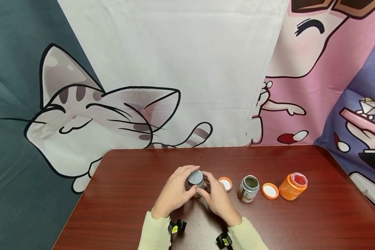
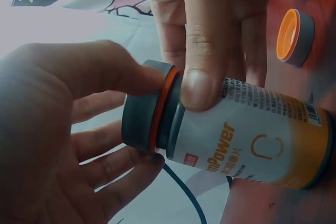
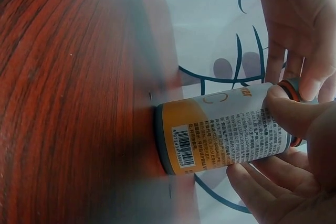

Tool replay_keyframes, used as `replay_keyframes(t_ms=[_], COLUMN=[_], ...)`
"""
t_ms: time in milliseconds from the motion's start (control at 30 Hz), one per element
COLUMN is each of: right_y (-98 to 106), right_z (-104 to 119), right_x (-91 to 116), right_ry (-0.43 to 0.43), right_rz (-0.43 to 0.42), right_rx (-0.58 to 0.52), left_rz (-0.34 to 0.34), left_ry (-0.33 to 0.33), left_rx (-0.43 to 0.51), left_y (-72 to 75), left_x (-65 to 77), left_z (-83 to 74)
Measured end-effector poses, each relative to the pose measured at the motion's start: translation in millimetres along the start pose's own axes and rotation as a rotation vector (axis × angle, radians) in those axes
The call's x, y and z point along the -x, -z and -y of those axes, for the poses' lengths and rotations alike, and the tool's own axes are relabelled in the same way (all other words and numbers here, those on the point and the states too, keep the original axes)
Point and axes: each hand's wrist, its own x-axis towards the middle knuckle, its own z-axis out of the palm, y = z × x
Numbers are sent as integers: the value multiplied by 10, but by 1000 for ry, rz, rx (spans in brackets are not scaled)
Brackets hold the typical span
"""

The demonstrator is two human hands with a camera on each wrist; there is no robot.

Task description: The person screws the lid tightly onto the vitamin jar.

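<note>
A supplement bottle (image 2: 252,135) with a white and orange label stands between the two hands near the table's middle. Its grey screw cap (image 1: 195,177) sits on the neck, and an orange ring shows under the cap in the left wrist view. My left hand (image 1: 176,191) grips that cap between thumb and fingers. My right hand (image 1: 217,196) holds the bottle around its upper body, thumb just below the neck. In the right wrist view the bottle's base (image 3: 164,140) is close to the tabletop; whether it touches I cannot tell.
Right of the hands on the brown table (image 1: 118,201) are a loose orange-rimmed cap (image 1: 225,184), an uncapped grey jar (image 1: 248,189), another orange cap (image 1: 270,191) and an uncapped orange jar (image 1: 292,187), tilted in view. A cartoon-printed curtain (image 1: 175,52) hangs behind the table.
</note>
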Motion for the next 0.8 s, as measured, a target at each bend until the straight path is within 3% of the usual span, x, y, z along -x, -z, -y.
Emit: replay_keyframes(t_ms=[333, 800], right_y=[-5, 6], right_z=[-23, -17], right_x=[8, 7], right_ry=[40, 41], right_rz=[-10, 9], right_rx=[1, -1], left_rz=[-27, -37], left_ry=[19, 48], left_rx=[-25, 30], left_y=[-57, -65], left_x=[-19, -11], left_z=[-27, 22])
